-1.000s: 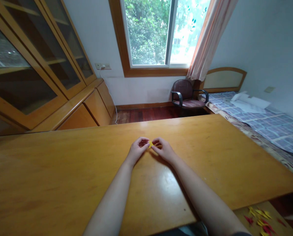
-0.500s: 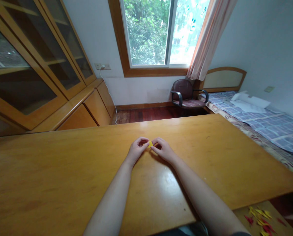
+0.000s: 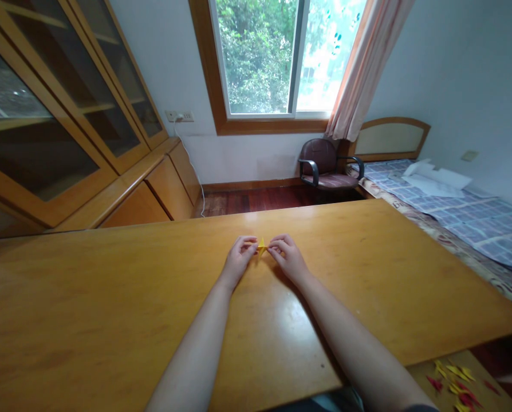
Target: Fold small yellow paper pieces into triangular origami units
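Yellow folded paper (image 3: 262,248) | over table (image 3: 110,292), between left hand (image 3: 239,256) and right hand (image 3: 288,256) | fingers of each pinch opposite sides | pointed flaps (image 3: 262,242) stand out; shaping looks well along, remaining folds unclear | red and yellow pieces (image 3: 465,396) lie lower right

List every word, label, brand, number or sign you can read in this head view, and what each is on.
No readable text anywhere.
Teal marks on the window pane: no letters can be made out.
Mark on the patterned bedding: too blurred to tell whether it is lettering.
White sheets on the bed: no print discernible.
Yellow folded piece: no lettering visible.
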### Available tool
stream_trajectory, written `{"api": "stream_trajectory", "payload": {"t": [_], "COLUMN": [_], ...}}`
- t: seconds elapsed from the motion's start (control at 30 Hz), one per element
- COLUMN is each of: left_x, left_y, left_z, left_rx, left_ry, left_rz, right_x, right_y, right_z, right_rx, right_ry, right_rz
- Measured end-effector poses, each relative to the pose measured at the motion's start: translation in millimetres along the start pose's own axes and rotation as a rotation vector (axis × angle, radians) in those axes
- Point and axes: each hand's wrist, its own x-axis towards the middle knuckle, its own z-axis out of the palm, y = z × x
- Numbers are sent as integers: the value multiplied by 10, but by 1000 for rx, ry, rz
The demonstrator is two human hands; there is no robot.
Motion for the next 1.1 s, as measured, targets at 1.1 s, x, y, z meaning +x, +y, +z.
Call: {"api": "stream_trajectory", "payload": {"t": [1.1], "left_x": [-50], "left_y": [103], "left_z": [5], "left_rx": [-119], "left_ry": [-89], "left_rz": [-88], "right_x": [-18], "right_y": [-37], "right_z": [-40], "right_rx": [-136], "right_ry": [-76], "right_rz": [-79]}}
